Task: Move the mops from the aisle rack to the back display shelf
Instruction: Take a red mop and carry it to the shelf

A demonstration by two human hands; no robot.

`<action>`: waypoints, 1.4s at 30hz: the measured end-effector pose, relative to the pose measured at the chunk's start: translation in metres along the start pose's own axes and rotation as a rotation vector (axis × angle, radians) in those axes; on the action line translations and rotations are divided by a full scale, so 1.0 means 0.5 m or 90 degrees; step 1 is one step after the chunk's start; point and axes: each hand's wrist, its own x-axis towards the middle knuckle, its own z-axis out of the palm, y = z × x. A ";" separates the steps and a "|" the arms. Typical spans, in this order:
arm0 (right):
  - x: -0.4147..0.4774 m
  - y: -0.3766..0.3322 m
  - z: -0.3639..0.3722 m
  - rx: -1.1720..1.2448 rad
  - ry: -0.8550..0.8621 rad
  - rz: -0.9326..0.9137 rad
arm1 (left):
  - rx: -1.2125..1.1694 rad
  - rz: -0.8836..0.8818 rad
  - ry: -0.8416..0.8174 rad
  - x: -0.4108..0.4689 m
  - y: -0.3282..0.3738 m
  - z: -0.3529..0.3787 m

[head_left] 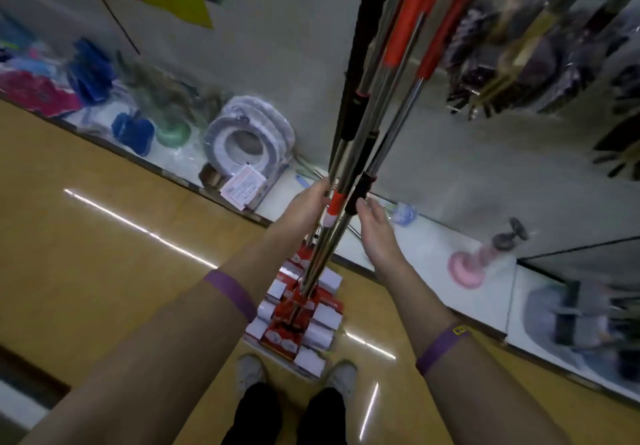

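Left hand (310, 202) grips the mops (346, 167) | right hand (377, 233) flat, just beside them | mops stand on the floor (104, 236) by the shoes (249, 372) | likely stiff, slick, wobbly up top: hold mid-pole with 2 hands

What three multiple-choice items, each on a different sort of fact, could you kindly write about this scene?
1. Where do the red-and-white packaged mop heads rest? A the yellow floor; B a table; C a cart.
2. What colour are the forearm bands? A green; B purple; C orange.
3. How is the right hand by the steel mop poles? A gripping them; B open; C pocketed.
1 A, they lie between the white shoes; 2 B, both bands show purple; 3 B, its fingers are straight.
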 end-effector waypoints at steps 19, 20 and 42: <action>0.360 0.171 0.037 0.045 0.074 0.008 | 0.018 0.018 0.046 0.351 -0.181 0.064; 0.362 0.174 0.037 0.056 0.078 0.005 | 0.009 0.039 0.078 0.347 -0.184 0.070; 0.144 0.048 0.039 0.065 0.061 -0.041 | 0.014 0.143 -0.080 0.158 0.024 0.066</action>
